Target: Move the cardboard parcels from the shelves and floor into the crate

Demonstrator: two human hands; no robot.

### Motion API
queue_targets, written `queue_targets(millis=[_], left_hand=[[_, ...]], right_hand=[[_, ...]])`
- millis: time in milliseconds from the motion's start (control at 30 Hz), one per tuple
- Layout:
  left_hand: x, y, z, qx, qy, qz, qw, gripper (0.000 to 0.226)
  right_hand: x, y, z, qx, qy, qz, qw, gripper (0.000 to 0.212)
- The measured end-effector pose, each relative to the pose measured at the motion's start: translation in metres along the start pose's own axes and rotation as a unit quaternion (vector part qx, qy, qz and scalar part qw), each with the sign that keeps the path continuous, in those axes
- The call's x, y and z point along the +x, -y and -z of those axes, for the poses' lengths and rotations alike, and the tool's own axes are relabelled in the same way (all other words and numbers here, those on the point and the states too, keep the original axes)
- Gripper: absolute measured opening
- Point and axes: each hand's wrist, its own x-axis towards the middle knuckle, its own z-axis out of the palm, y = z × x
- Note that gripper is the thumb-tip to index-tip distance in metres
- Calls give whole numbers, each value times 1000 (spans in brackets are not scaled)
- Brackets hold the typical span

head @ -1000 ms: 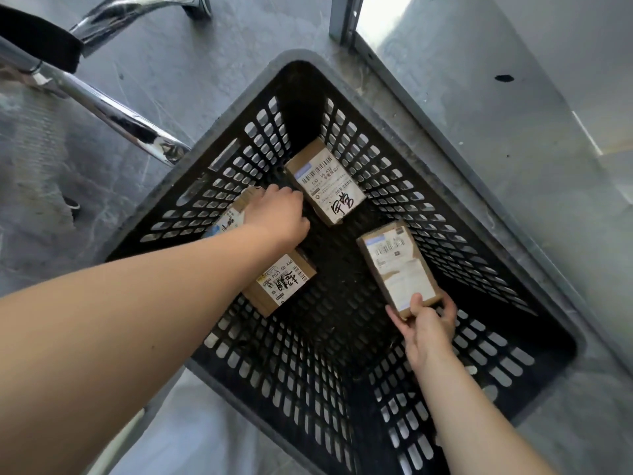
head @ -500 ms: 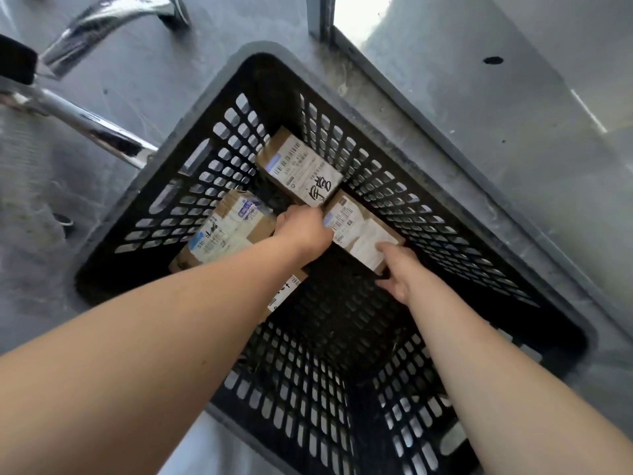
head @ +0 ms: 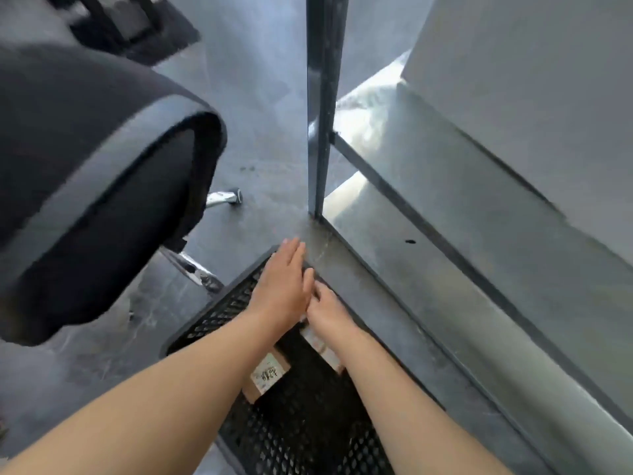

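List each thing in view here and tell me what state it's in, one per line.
crate: upright on the floor, parcels inside.
labelled parcel: lying in the crate, label up.
second parcel: in the crate, partly hidden by the right arm.
left hand: open, flat, empty.
right hand: fingers curled, grip unclear.
office chair: unoccupied, beside the crate.

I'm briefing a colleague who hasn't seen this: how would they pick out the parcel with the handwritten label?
Find the black mesh crate on the floor beside the office chair. Between the forearms lies a cardboard parcel; its white label bears handwritten black characters, which the parcel under the right hand does not show.
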Motion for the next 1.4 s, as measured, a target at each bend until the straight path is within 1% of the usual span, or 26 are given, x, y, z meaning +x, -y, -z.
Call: queue_targets(millis=[67, 133, 167, 200, 267, 333, 400, 467, 500, 567, 633, 733, 800, 867, 933, 967, 1033, 1133, 1233, 1333, 1400], left_hand=[[-23, -30, 75, 14, -57, 5, 998, 57], [-57, -68, 155, 57, -139, -4, 989, 60], [-75, -89, 196, 74, -194, -22, 978, 64], [-93, -112, 237, 75, -246, -43, 965, 67], [-130, -159, 318, 64, -306, -75, 947, 62], [-165, -202, 391, 68, -366, -96, 923, 59], [-196, -247, 453, 66, -420, -108, 899, 60], [-227, -292, 505, 59, -465, -132, 874, 60], [-243, -313, 527, 58, -484, -149, 860, 60], [-273, -350, 562, 58, -523, -187, 830, 61], [-303, -378, 584, 56, -546, -219, 807, 61], [-337, -408, 597, 64, -547, -269, 790, 63], [-353, -423, 594, 71, -537, -298, 786, 64], [-369, -440, 586, 69, -524, -321, 786, 64], [-389, -456, 573, 64, -501, -357, 786, 64], [-400, -465, 566, 66, -492, -380, 781, 64], [-422, -481, 547, 75, -479, -419, 768, 67], [-463, -511, 517, 80, -461, -463, 753, 72], [-514, -548, 479, 63, -423, -511, 746, 68], [-566, -593, 431, 41, -405, -552, 728, 64], [-603, -626, 391, 25, -383, -573, 725, 63]], right_hand=[[-49, 58, 17, -40, -55, 107, 992, 50], [-109, 122, 40, -70, -136, 191, 970, 46], [-141, 154, 54, -85, -177, 239, 951, 43], [-177, 187, 72, -96, -201, 285, 932, 42], [-242, 247, 111, -142, -234, 362, 891, 48], [-312, 300, 152, -220, -285, 415, 835, 53], [-380, 344, 191, -269, -352, 452, 774, 54], [-448, 381, 226, -277, -425, 491, 708, 54], [-479, 395, 242, -271, -467, 495, 681, 54], [-534, 410, 268, -258, -544, 478, 639, 57], [-582, 416, 287, -252, -597, 441, 621, 60], [-639, 410, 302, -238, -640, 402, 611, 70], [-663, 395, 304, -250, -664, 370, 599, 78], [-683, 373, 307, -258, -683, 332, 597, 73], [-703, 345, 310, -268, -689, 295, 606, 67], [-715, 330, 312, -274, -693, 277, 607, 66], [-741, 298, 314, -279, -710, 247, 597, 65], [-787, 247, 320, -285, -737, 206, 578, 64], [-838, 184, 330, -285, -760, 160, 561, 64], [-891, 107, 345, -282, -778, 111, 550, 62], [-931, 50, 354, -288, -783, 79, 545, 62]])
